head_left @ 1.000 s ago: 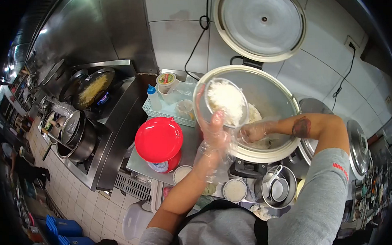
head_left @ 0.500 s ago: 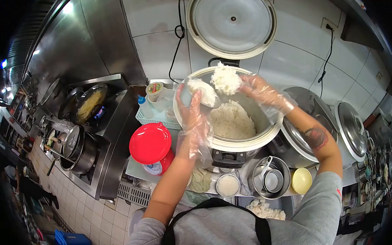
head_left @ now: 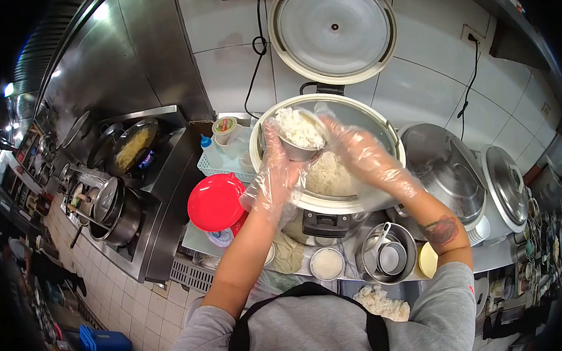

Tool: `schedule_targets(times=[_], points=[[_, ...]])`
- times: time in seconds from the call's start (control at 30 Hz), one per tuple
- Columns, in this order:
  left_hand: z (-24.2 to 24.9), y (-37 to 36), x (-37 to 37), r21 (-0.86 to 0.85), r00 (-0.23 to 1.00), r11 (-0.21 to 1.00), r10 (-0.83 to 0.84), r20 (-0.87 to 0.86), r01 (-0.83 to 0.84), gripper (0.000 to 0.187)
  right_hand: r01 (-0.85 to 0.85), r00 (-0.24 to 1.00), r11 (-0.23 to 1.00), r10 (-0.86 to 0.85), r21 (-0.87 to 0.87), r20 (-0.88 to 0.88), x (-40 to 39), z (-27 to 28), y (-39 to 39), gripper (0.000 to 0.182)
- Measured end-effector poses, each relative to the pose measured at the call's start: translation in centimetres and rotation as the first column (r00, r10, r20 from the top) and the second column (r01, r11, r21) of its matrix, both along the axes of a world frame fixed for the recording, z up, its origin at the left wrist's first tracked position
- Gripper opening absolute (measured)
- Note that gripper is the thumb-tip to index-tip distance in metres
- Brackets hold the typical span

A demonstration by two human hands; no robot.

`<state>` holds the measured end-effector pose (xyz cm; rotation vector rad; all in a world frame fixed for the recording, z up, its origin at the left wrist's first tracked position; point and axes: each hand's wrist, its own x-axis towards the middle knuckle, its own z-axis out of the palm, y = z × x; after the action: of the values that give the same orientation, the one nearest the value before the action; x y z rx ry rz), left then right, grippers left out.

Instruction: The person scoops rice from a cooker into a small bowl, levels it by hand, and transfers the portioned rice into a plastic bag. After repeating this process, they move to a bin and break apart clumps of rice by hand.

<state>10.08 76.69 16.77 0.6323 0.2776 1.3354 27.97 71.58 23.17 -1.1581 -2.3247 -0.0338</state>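
My left hand, in a clear plastic glove, is wrapped round a small metal bowl held over the open rice cooker. White rice fills this bowl and heaps above its rim. Close by the bowl's right side is my right hand, gloved the same way; motion smears its fingers, and I cannot tell whether rice is in them. Below both hands, more cooked rice lies inside the cooker, whose round lid stands raised against the wall.
A red plate-topped scale and a light-blue basket stand left of the cooker. Lidded pots are to the right. Nearer me are nested metal pots and a tray of rice. A stove with pans is far left.
The rice clump that my right hand held above the cooker is now gone from there. My right hand has moved left to the bowl, which now stands more upright and fuller.
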Motion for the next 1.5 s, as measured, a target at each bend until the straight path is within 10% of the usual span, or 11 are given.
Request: schedule_targets(times=[0.1,0.43,0.53,0.6,0.83,1.0,1.03,1.13,1.27,1.5], points=[[0.9,-0.8,0.3,-0.027,1.000,1.000,0.013,-0.017,-0.013,0.083,0.012,0.991,0.994,-0.026,-0.110,-0.128,-0.9,2.9,-1.3,0.052],[0.6,-0.5,-0.2,-0.130,0.999,0.991,-0.018,-0.040,0.013,0.076,-0.093,0.958,0.968,0.023,0.233,0.286,-1.0,1.3,-1.2,0.057],[0.2,-0.3,-0.1,-0.015,1.000,1.000,-0.005,-0.028,0.005,0.072,-0.232,0.970,0.973,0.232,0.019,-0.066,0.0,3.0,1.5,0.055],[0.0,-0.3,0.1,-0.030,1.000,1.000,0.000,-0.016,-0.001,0.070,-0.066,0.986,0.956,0.018,-0.286,-0.168,-0.4,4.3,2.8,0.055],[-0.7,0.0,-0.3,0.034,0.999,0.999,0.039,-0.019,-0.038,0.071,-0.081,0.849,0.829,-0.234,0.554,0.474,-0.5,1.0,1.4,0.050],[-1.1,0.0,-0.2,0.047,0.989,0.989,0.134,0.059,-0.137,0.074,-0.143,0.987,0.975,0.152,-0.170,0.045,-0.5,4.2,2.6,0.048],[-1.1,0.2,-0.3,0.085,0.982,0.983,0.150,0.111,-0.160,0.074,-0.074,0.991,0.996,0.078,-0.040,0.108,-0.8,4.9,2.1,0.041],[-1.1,0.3,-0.1,0.149,0.949,0.945,0.264,0.171,-0.290,0.073,-0.144,0.832,0.794,-0.226,-0.590,-0.507,0.0,1.3,1.0,0.035],[-0.4,-0.3,0.0,0.240,0.914,0.885,0.363,0.180,-0.399,0.080,-0.391,0.640,0.710,-0.247,-0.585,-0.728,-2.6,-2.8,-2.2,0.046],[1.1,-2.7,0.3,0.349,0.896,0.836,0.444,0.022,-0.423,0.086,0.034,0.909,0.995,-0.068,-0.090,-0.412,-5.9,-0.5,-4.0,0.047]])
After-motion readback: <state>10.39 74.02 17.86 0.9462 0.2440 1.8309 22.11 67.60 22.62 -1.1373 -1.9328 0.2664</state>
